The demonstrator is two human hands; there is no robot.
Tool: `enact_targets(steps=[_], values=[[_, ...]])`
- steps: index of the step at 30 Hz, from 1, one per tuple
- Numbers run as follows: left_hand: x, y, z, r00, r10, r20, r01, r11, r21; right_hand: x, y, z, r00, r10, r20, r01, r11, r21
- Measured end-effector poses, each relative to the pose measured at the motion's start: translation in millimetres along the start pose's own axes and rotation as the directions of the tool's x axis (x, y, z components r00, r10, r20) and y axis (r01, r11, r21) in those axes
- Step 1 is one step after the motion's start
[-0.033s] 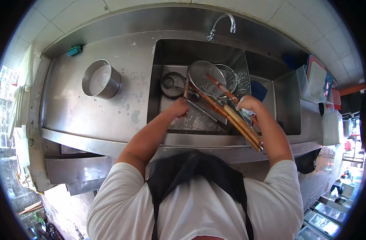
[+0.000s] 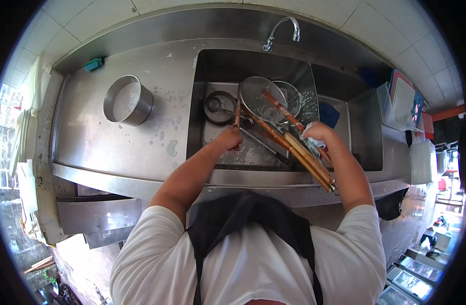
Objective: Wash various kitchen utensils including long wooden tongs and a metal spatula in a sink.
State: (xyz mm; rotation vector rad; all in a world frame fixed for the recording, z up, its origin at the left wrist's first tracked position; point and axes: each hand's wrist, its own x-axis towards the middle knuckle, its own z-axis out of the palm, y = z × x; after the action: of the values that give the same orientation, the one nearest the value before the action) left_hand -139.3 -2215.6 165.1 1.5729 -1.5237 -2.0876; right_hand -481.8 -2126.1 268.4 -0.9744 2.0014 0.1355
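Note:
My left hand [image 2: 231,139] is closed round the lower end of a short brown wooden handle [image 2: 238,113], which stands up over the sink basin [image 2: 253,65]. My right hand [image 2: 319,132] presses a whitish cloth [image 2: 313,144] round a reddish-brown wooden stick [image 2: 283,109] that slants across the basin. Under that stick lie round wire-mesh strainers [image 2: 257,90], partly overlapping. Several long wooden handles [image 2: 300,154] run between my hands and over the sink's front edge. Left of the strainers sits a dark round pan [image 2: 220,108] with a ladle-like bowl in it.
A metal pot [image 2: 139,107] with whitish liquid stands on the left drainboard. A green scrubber [image 2: 94,64] lies behind it. The faucet [image 2: 293,31] arches over the back edge. A second basin [image 2: 360,119] lies to the right, with a clear bin [image 2: 393,109] of colored boards beyond.

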Motion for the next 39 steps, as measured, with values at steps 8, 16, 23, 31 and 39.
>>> enact_targets(steps=[8,16,23,31,39], values=[[16.9,-38.1,3.0,0.98,-0.173,-0.094,0.195,0.786,0.587,-63.1,-24.7,38.6,0.977,-0.197,0.081,0.056,0.605,0.794],[9.4,-41.5,-39.0,0.927,-0.375,-0.019,0.318,0.758,0.57,-52.5,-65.2,87.5,0.929,-0.367,0.035,0.1,0.341,0.935],[-97.6,36.0,-1.4,0.878,-0.082,0.472,0.259,0.909,-0.325,-44.9,-103.2,106.4,0.93,-0.297,-0.216,0.298,0.268,0.916],[-142.1,61.7,38.0,0.965,0.053,0.256,0.087,0.857,-0.507,-67.6,-137.6,110.6,0.883,-0.447,-0.142,0.061,-0.191,0.98],[-170.1,66.6,33.9,0.94,0.035,0.338,0.065,0.958,-0.279,-49.3,-145.4,123.7,0.938,-0.322,-0.129,0.06,-0.215,0.975]])
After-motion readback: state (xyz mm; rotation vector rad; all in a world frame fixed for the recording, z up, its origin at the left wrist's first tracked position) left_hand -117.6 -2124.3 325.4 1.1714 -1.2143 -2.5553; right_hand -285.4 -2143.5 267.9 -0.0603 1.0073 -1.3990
